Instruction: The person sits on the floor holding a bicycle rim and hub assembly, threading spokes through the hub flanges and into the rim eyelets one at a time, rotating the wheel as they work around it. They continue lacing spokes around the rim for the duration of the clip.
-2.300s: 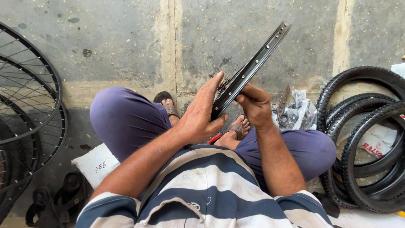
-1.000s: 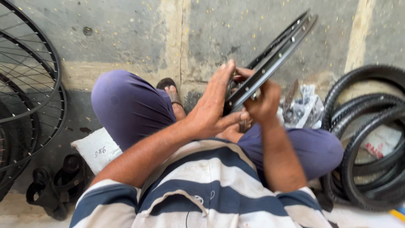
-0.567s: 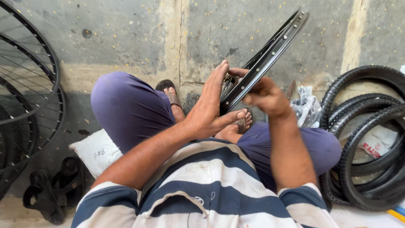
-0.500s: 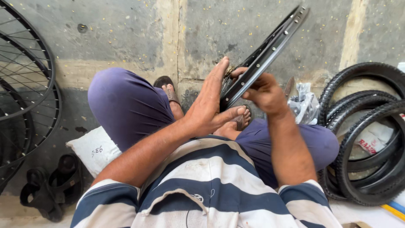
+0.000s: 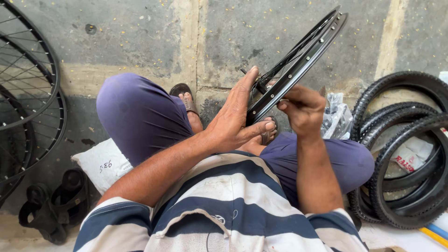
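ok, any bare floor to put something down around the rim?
Bare concrete floor lies ahead, between the spoked wheels on the left and the black metal rim. The right side is crowded with black rubber tyres; the lower left has a white cushion.

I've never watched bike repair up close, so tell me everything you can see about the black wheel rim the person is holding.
The black wheel rim looks like dark metal, a thin hoop seen nearly edge-on, with small holes along its inner band and fine spokes running toward a hub that is mostly hidden. It tilts up to the right above the person's lap. The left hand lies flat against its side, thumb beneath; the right hand pinches the lower edge with its fingers. Nothing else touches it.
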